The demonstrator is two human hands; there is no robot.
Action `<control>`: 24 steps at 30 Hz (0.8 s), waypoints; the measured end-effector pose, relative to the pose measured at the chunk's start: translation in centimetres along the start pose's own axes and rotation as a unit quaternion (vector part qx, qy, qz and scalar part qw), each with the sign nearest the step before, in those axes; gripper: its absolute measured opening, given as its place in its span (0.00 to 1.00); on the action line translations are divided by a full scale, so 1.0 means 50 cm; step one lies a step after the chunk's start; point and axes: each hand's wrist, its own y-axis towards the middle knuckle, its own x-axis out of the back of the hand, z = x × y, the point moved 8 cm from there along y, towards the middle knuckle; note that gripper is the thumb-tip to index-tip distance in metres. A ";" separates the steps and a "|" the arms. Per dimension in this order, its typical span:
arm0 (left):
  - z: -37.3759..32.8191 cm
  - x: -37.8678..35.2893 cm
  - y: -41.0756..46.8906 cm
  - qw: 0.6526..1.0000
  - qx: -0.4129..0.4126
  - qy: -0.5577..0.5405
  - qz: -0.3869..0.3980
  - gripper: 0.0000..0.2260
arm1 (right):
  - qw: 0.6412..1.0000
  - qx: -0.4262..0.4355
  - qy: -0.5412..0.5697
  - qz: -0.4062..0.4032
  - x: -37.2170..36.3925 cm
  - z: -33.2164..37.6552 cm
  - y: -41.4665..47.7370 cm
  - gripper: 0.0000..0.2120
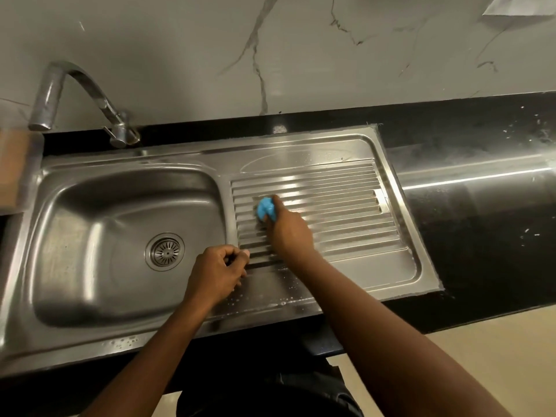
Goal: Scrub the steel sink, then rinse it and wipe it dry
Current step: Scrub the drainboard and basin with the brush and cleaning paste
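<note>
Sponge [266, 208]: soft, light, squashes easily, probably slick when wet; best gripped across its top. Right hand [290, 233] clamps it onto the ribs at the left edge of the drainboard [346, 212], arm stretched forward. Left hand [218, 270] is a loose empty fist on the sink [90, 335], near the front edge.

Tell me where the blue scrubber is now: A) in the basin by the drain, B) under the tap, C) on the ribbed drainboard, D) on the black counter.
C: the right hand holds the blue scrubber against the ribbed drainboard.
</note>
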 end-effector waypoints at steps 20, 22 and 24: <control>0.059 0.046 0.011 0.999 0.006 -0.032 0.019 0.14 | 0.991 -0.100 0.035 -0.083 0.121 -0.169 0.006 0.28; 0.070 0.052 0.011 0.999 0.011 -0.034 0.021 0.14 | 0.994 -0.078 0.038 -0.063 0.068 -0.101 -0.003 0.28; 0.077 0.059 0.011 0.999 0.016 -0.031 0.018 0.14 | 0.998 -0.046 0.025 -0.034 0.008 -0.023 -0.008 0.28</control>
